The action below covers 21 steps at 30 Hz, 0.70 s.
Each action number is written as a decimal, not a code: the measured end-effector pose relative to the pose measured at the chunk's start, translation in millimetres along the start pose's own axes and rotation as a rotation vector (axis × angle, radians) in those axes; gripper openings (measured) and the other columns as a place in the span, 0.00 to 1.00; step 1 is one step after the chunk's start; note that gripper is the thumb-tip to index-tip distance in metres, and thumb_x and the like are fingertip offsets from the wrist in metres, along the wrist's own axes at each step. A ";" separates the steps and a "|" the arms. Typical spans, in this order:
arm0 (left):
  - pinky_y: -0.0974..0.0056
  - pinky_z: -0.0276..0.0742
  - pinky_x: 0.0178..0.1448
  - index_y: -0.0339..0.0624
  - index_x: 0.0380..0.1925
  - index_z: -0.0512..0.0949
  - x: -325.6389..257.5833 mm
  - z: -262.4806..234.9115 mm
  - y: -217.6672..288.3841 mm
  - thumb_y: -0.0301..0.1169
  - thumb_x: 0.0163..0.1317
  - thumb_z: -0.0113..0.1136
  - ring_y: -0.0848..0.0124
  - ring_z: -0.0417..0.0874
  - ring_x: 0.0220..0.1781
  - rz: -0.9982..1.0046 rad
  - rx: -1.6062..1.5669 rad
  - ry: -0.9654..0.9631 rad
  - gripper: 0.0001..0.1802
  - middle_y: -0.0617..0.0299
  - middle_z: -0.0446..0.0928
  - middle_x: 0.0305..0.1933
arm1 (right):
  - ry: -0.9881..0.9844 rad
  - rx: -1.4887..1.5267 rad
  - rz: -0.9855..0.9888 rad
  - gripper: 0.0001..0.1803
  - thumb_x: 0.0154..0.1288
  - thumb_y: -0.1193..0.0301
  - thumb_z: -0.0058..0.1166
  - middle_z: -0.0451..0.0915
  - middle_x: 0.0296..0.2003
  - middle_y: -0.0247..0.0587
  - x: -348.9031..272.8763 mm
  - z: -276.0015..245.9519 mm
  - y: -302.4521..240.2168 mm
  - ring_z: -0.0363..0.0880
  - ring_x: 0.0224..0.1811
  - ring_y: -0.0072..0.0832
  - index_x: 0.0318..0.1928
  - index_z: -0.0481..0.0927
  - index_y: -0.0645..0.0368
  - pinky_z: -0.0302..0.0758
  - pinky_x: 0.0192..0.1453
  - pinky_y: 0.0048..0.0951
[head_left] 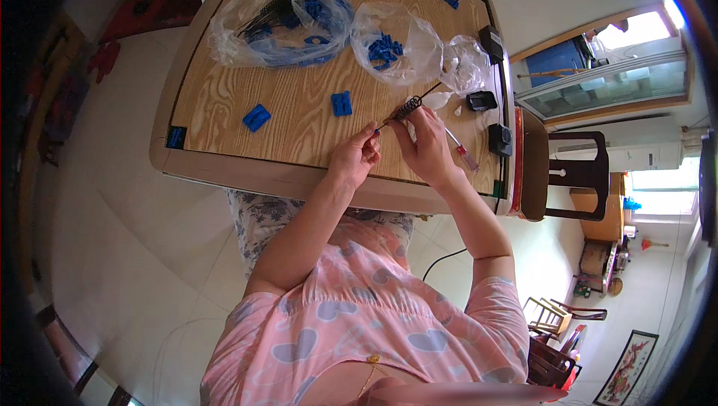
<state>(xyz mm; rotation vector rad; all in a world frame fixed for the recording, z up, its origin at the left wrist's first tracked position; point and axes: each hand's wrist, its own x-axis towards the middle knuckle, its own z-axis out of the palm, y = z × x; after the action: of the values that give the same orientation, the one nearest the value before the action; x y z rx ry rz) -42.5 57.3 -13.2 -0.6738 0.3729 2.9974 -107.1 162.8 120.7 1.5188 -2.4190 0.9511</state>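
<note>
Though slim, black spring [407, 108] in both hands [354, 156] [428, 141]

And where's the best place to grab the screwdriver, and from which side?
Probably by the screwdriver's thick handle, coming from the right: it slants toward the near side, the thin shaft points away, and the right hand is close on its left.

Left fingers [365, 138] and right fingers [400, 135] hold a coiled rod [407, 108].

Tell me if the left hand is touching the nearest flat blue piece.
Apart: the head view shows a strip of wood-grain tabletop between the left hand and the blue piece.
</note>
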 end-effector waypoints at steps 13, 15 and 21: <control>0.68 0.66 0.37 0.46 0.28 0.77 0.1 -1.0 -0.1 0.44 0.57 0.68 0.77 0.69 0.28 -0.003 0.027 -0.004 0.15 0.72 0.69 0.23 | 0.008 -0.027 -0.021 0.07 0.60 0.76 0.54 0.76 0.31 0.48 0.9 1.4 -0.7 0.74 0.37 0.49 0.37 0.71 0.62 0.70 0.44 0.41; 0.68 0.67 0.37 0.45 0.29 0.78 -0.1 -1.1 -0.9 0.45 0.58 0.66 0.76 0.69 0.28 -0.006 0.019 0.026 0.16 0.72 0.69 0.23 | 0.002 -0.032 -0.020 0.07 0.60 0.75 0.54 0.76 0.31 0.48 0.5 2.1 2.2 0.74 0.37 0.49 0.37 0.71 0.62 0.70 0.44 0.42; 0.66 0.68 0.39 0.38 0.34 0.80 -0.5 -0.8 -0.9 0.49 0.62 0.61 0.74 0.70 0.30 -0.004 -0.003 0.065 0.22 0.69 0.70 0.23 | 0.008 -0.036 0.008 0.04 0.59 0.79 0.55 0.76 0.31 0.47 0.7 1.7 3.9 0.75 0.36 0.47 0.35 0.75 0.63 0.70 0.40 0.39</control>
<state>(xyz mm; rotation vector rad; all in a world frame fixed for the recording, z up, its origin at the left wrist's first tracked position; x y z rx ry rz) -41.6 58.0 -13.8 -0.7726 0.3692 2.9789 -110.4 162.4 117.9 1.4913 -2.4256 0.9080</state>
